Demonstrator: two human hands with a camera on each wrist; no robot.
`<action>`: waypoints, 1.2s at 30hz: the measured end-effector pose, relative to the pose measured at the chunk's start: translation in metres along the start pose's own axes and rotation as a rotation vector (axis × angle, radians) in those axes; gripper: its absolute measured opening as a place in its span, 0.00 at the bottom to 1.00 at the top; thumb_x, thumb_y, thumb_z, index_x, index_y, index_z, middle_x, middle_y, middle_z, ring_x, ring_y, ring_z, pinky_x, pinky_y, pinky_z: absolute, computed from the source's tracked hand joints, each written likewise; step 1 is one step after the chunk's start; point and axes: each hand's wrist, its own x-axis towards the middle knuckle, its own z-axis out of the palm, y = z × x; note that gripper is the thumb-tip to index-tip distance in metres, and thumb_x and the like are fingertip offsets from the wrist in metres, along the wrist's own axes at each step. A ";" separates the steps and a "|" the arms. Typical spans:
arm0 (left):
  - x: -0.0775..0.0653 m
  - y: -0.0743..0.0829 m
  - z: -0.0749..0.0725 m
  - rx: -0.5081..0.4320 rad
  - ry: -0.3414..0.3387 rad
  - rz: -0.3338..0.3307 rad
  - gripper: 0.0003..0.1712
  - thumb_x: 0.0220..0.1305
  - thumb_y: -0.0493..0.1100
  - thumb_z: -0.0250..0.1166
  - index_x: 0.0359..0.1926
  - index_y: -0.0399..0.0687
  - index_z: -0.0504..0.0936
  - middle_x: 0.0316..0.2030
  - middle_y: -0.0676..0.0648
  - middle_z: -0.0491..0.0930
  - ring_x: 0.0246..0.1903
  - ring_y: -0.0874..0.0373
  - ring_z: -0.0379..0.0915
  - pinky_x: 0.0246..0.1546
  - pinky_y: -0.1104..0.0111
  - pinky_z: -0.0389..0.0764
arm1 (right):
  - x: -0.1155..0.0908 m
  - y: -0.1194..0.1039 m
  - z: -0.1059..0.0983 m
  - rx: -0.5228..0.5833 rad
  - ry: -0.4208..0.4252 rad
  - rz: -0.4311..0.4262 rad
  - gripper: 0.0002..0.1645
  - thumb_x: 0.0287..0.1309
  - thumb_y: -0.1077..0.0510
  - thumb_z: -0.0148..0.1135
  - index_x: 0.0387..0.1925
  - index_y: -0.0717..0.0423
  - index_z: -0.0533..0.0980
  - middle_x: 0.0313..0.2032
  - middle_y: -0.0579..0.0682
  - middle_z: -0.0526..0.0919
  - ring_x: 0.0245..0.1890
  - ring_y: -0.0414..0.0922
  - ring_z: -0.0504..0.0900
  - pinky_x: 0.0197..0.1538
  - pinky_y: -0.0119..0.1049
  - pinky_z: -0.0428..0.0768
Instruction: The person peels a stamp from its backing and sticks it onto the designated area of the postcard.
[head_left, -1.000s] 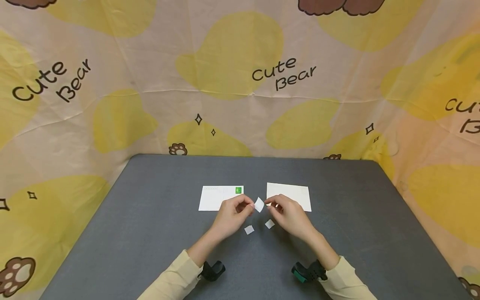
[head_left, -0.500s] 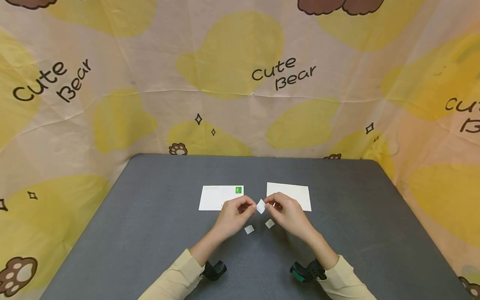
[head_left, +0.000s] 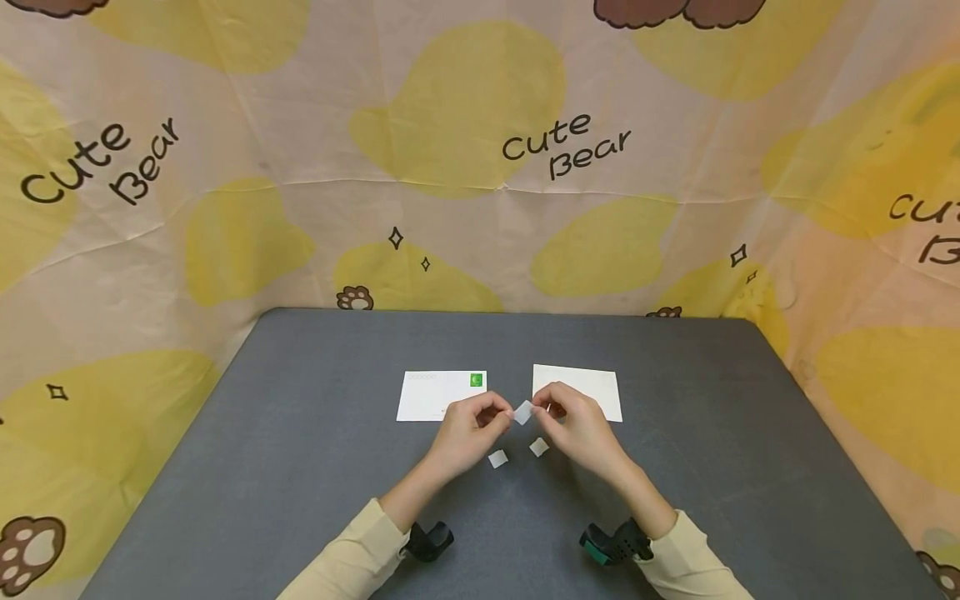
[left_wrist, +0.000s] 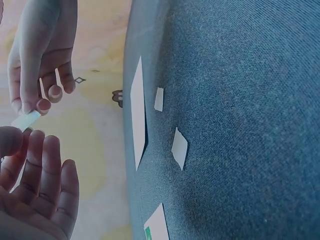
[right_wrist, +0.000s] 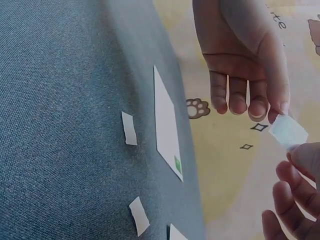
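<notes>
Between the two hands is a small whitish stamp [head_left: 522, 412] with a toothed edge, raised above the table. My left hand [head_left: 472, 425] pinches one corner between thumb and forefinger. At the opposite corner, the thumb and forefinger of my right hand [head_left: 579, 423] pinch it too. In the right wrist view the stamp [right_wrist: 289, 132] looks pale, with a faint green tint. Behind the left hand lies a white envelope [head_left: 427, 396] bearing a green stamp [head_left: 476, 380] at its upper right. A second white envelope [head_left: 592, 392] lies partly hidden behind the right hand.
Two small whitish paper squares, a left one [head_left: 498, 459] and a right one [head_left: 539, 447], lie on the grey table [head_left: 322, 483] just below the hands. A patterned cloth [head_left: 465, 125] hangs behind the table's far edge.
The left hand has shifted slightly right, and the right hand's fingertips have come onto the stamp. Between them the stamp has turned and tilted. Envelopes and paper squares have stayed put.
</notes>
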 end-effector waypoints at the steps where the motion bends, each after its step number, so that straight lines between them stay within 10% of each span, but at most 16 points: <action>1: 0.000 0.000 0.000 -0.002 0.001 0.001 0.04 0.58 0.30 0.59 0.30 0.33 0.80 0.24 0.43 0.80 0.21 0.62 0.72 0.22 0.78 0.70 | 0.000 0.000 0.000 0.002 0.003 -0.006 0.07 0.49 0.67 0.62 0.27 0.51 0.76 0.24 0.38 0.73 0.24 0.38 0.72 0.30 0.37 0.77; 7: 0.000 -0.001 -0.001 -0.016 0.013 0.009 0.04 0.60 0.31 0.59 0.31 0.34 0.80 0.24 0.41 0.80 0.24 0.48 0.77 0.23 0.77 0.72 | -0.002 0.002 0.001 0.012 0.022 -0.069 0.07 0.50 0.66 0.63 0.28 0.52 0.76 0.25 0.38 0.73 0.25 0.33 0.71 0.29 0.36 0.78; 15: 0.001 0.000 -0.002 -0.033 0.010 -0.033 0.08 0.64 0.35 0.57 0.31 0.35 0.79 0.27 0.38 0.82 0.25 0.60 0.79 0.28 0.72 0.79 | -0.002 0.003 0.002 0.000 0.064 -0.148 0.12 0.46 0.69 0.65 0.27 0.50 0.75 0.25 0.38 0.74 0.26 0.32 0.71 0.30 0.31 0.77; 25: 0.004 0.003 -0.002 -0.051 -0.013 -0.071 0.10 0.63 0.37 0.57 0.29 0.33 0.79 0.27 0.37 0.82 0.28 0.47 0.80 0.28 0.71 0.79 | -0.002 0.001 0.001 0.006 0.052 -0.210 0.13 0.46 0.70 0.65 0.28 0.49 0.76 0.27 0.38 0.76 0.27 0.32 0.73 0.31 0.28 0.76; 36: 0.004 0.005 -0.003 -0.017 -0.003 -0.068 0.06 0.59 0.32 0.59 0.30 0.32 0.80 0.24 0.38 0.81 0.21 0.66 0.71 0.22 0.77 0.70 | -0.003 0.000 0.002 -0.005 0.036 -0.213 0.13 0.46 0.70 0.66 0.29 0.50 0.76 0.28 0.38 0.76 0.28 0.33 0.74 0.31 0.29 0.76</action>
